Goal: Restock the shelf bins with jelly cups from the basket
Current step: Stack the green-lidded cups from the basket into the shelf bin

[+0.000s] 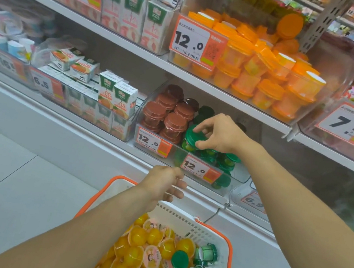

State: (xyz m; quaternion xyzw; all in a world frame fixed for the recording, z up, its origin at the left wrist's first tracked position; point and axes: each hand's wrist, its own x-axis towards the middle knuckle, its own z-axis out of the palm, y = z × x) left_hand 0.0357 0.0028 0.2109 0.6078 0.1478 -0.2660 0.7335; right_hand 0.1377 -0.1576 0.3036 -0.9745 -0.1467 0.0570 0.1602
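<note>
Right hand: the right hand (220, 133) reaches into the clear lower bin (237, 178); its thumb and fingers (200, 129) pinch the lid of a green jelly cup (190, 137), which lies tilted on top of the other green cups at the bin's front
Left hand: the left hand (163, 184) hovers between the bin's front edge and the basket's far rim; its fingers are loosely curled and hold nothing; it touches neither bin nor basket as far as can be told
Lower bin: brown-lidded cups (169, 116) stacked on its left side, green-lidded cups on the right; two orange-and-white price tags (154, 141) reading 12.0 hang on the front wall
Upper bin: a clear bin on the shelf above, heaped with orange jelly cups (271, 72); its own 12.0 tag sits at the front left
Basket: a white basket (183, 221) with an orange rim stands on the floor below the arms; it holds many small yellow jelly cups (136, 252) on the left and a few green-lidded cups (180, 260) on the right, some lying on their sides
Neighbours: juice cartons (117, 96) fill the bin left of the lower bin
</note>
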